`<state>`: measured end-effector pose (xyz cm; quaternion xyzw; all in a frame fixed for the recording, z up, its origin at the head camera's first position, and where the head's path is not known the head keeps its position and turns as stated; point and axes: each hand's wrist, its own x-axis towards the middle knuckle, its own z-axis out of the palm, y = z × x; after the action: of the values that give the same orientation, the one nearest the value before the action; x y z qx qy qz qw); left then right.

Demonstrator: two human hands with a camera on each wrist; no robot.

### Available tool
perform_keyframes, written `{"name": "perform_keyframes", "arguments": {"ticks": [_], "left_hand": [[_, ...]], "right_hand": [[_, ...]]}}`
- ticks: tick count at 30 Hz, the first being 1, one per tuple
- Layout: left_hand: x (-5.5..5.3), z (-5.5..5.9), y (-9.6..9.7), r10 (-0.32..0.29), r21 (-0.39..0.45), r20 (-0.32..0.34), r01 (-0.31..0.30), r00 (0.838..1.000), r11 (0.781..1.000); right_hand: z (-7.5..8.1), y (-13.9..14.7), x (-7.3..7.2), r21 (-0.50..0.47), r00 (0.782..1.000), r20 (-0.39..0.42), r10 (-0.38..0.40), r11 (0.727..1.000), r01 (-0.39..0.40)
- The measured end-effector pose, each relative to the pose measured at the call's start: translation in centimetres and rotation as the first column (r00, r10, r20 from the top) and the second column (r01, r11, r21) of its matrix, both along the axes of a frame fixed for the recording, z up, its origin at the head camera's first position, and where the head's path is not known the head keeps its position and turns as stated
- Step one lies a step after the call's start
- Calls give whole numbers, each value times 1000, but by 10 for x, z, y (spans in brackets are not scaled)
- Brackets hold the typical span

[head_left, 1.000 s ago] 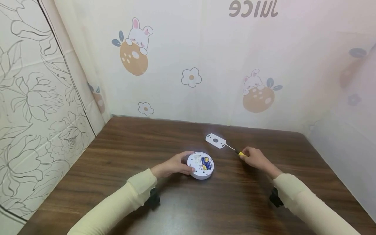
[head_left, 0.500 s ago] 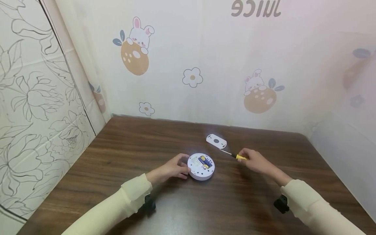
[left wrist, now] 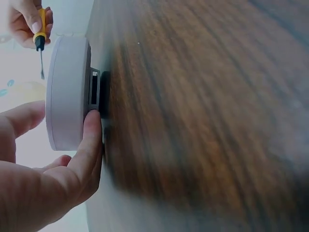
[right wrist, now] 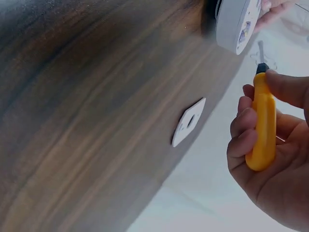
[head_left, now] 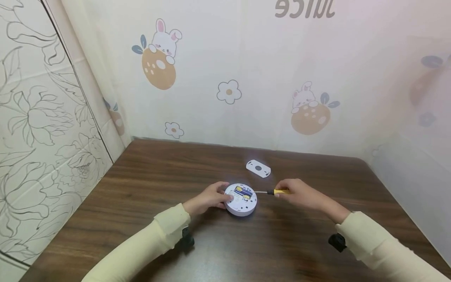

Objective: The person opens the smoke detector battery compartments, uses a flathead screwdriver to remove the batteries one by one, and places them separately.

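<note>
My left hand [head_left: 208, 197] grips a round white device that looks like a smoke detector [head_left: 241, 207], thumb on its upturned back face. In the left wrist view the fingers reach under the detector [left wrist: 66, 92], which is raised a little on a slotted part beneath it. Blue-and-gold batteries [head_left: 243, 192] show in its uncovered compartment. From the right, my right hand [head_left: 298, 192] holds a yellow-and-black screwdriver [head_left: 280, 192], its shaft level and its tip at the compartment's right side. The right wrist view shows fingers and thumb wrapped about the yellow screwdriver handle [right wrist: 263, 125].
Behind the detector, a white mounting plate [head_left: 253, 169] with a dark centre lies flat on the brown wooden table [head_left: 169, 168]. A patterned curtain [head_left: 197, 78] hangs along the table's far edge. A black wrist camera [head_left: 337, 242] sits under the right sleeve.
The smoke detector has turned counterclockwise, bringing its batteries from the right side to the back. My left hand has shifted its grip. The screwdriver tip has moved from the mounting plate to the detector.
</note>
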<state>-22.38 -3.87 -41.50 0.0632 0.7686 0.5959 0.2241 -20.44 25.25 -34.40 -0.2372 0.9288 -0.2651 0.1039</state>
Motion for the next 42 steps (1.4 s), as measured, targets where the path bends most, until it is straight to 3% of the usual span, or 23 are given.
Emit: {"name": "perform_keyframes", "arguments": {"ticks": [5,13,19,25,31,36,42], "left_hand": [[0,1,3,-4,-2,9,4,1000,1000],[6,-1,1,-44,67,13,43,999,997],[9,1,2,-41,82,10,40,999,996],[9,-2,3,-21,98,15,20,1000,995],[10,-2,2,-24,103,13,22,1000,994],[8,-5,2,-24,111,10,23,1000,994],[7,-8,2,-13,120,1,13,1000,993]], "right_hand": [[3,-6,1,59,999,-32,27,998,-25],[9,-16,5,173,990,-126,56,984,-34],[13,-23,1,282,970,-218,110,958,-45],[19,-30,-3,367,952,-259,161,928,-57],[28,-40,-4,436,945,-262,196,897,-65],[35,-51,-8,483,953,-224,204,873,-74],[44,-61,-14,500,954,-207,217,861,-87]]}}
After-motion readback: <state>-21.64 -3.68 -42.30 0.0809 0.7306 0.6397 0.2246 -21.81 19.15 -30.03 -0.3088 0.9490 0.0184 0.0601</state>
